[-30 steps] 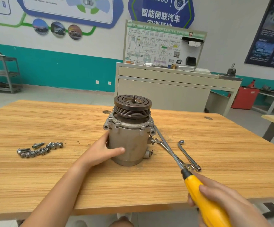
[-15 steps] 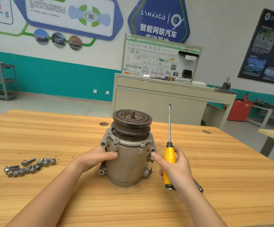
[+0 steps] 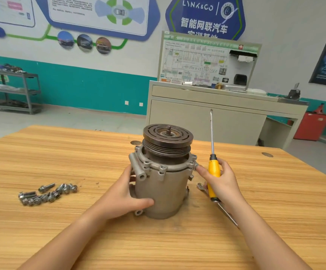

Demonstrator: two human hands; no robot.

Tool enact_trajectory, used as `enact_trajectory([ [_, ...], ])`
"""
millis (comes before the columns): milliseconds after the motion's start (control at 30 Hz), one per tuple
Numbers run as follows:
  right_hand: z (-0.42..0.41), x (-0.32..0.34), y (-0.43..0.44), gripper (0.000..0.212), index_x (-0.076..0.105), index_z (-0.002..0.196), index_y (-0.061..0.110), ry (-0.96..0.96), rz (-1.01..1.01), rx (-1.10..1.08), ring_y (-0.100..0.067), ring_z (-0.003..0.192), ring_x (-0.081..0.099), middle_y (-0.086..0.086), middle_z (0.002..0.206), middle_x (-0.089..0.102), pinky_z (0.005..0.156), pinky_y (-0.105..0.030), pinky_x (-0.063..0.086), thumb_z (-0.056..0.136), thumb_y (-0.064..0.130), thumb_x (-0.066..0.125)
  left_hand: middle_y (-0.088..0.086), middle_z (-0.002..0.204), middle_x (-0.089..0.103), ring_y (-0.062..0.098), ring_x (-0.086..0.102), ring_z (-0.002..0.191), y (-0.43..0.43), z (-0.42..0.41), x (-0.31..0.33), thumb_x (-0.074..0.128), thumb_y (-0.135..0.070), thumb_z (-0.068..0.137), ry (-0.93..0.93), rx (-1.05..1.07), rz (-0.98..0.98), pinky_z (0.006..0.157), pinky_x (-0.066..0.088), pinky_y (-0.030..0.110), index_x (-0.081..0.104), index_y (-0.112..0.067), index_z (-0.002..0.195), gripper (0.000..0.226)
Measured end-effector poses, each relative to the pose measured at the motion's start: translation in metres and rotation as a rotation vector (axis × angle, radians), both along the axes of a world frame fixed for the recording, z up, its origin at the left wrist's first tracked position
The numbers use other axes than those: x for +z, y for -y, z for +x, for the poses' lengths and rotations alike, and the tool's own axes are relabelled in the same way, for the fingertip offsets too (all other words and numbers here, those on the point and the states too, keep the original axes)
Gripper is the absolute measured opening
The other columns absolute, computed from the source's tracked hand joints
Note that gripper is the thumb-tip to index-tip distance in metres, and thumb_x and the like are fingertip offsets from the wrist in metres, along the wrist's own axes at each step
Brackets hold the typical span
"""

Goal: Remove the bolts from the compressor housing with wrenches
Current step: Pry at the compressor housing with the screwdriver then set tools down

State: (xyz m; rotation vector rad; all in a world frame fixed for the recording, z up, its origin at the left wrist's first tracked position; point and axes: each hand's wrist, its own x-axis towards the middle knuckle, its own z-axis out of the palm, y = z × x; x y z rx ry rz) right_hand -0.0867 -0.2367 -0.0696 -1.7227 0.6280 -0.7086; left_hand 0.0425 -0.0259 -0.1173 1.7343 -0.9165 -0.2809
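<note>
The grey compressor housing (image 3: pixel 164 190) stands upright on the wooden table (image 3: pixel 64 156), its dark grooved pulley (image 3: pixel 168 140) on top. My left hand (image 3: pixel 127 193) grips the housing's left side, thumb across the front. My right hand (image 3: pixel 222 182) holds a yellow-handled screwdriver (image 3: pixel 213 170) with its shaft pointing up, and one fingertip touches the flange on the housing's right. A wrench (image 3: pixel 224 211) lies on the table under my right hand, mostly hidden. Several removed bolts (image 3: pixel 45 193) lie in a loose pile at the left.
Behind the table stands a beige cabinet (image 3: pixel 207 117) with a wiring-diagram board. A metal shelf rack (image 3: pixel 12 90) is at the far left and a red bin (image 3: pixel 310 125) at the far right. Two small round holes mark the tabletop's far side.
My right hand swung the screwdriver up from the table edge to upright beside the housing. The housing has turned under my left hand, so a lug now faces front. The camera moved closer.
</note>
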Motion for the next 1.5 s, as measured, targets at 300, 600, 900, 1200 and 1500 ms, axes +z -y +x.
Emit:
enact_trajectory([
  [300, -0.038, 0.010, -0.018, 0.013, 0.058, 0.088, 0.019, 0.054, 0.311, 0.004, -0.018, 0.039, 0.052, -0.008, 0.064, 0.059, 0.037, -0.023, 0.041, 0.093, 0.027, 0.048, -0.004, 0.128, 0.048, 0.008, 0.045, 0.117, 0.001, -0.011, -0.014, 0.082, -0.046, 0.059, 0.228, 0.207, 0.192, 0.096, 0.039, 0.024, 0.036, -0.022, 0.138, 0.095],
  [600, -0.136, 0.017, -0.083, 0.021, 0.063, 0.099, 0.014, -0.045, 0.512, 0.305, -0.028, 0.033, 0.046, -0.019, 0.058, 0.057, 0.030, -0.024, 0.037, 0.087, 0.007, 0.048, -0.006, 0.111, 0.044, 0.013, 0.047, 0.110, 0.003, -0.042, -0.019, 0.078, -0.052, 0.058, 0.281, 0.389, 0.233, 0.079, 0.037, 0.025, 0.036, -0.022, 0.133, 0.091],
  [900, -0.137, 0.049, -0.093, 0.014, 0.061, 0.095, 0.009, -0.205, 0.244, 0.337, -0.023, 0.038, 0.048, -0.004, 0.066, 0.059, 0.036, -0.023, 0.038, 0.081, 0.012, 0.060, -0.006, 0.111, 0.041, 0.013, 0.047, 0.110, 0.004, -0.042, -0.023, 0.074, -0.055, 0.060, 0.294, 0.385, 0.215, 0.079, 0.037, 0.024, 0.034, -0.022, 0.133, 0.090],
  [1200, -0.120, 0.015, -0.102, 0.078, 0.030, 0.138, 0.036, -0.375, 0.039, 0.315, -0.021, 0.048, 0.059, -0.011, 0.077, 0.058, 0.049, -0.027, 0.047, 0.077, 0.002, 0.064, -0.001, 0.114, 0.050, 0.015, 0.049, 0.107, 0.005, -0.041, -0.022, 0.074, -0.053, 0.059, 0.302, 0.392, 0.223, 0.080, 0.043, 0.029, 0.040, -0.021, 0.127, 0.082],
  [1500, -0.103, -0.037, -0.113, 0.071, 0.033, 0.135, 0.033, -0.308, 0.076, 0.183, -0.023, 0.070, 0.057, -0.012, 0.091, 0.059, 0.078, -0.038, 0.051, 0.079, 0.000, 0.060, -0.003, 0.114, 0.051, 0.009, 0.046, 0.103, 0.007, -0.040, -0.025, 0.073, -0.051, 0.061, 0.309, 0.399, 0.186, 0.075, 0.037, 0.022, 0.041, -0.023, 0.127, 0.079],
])
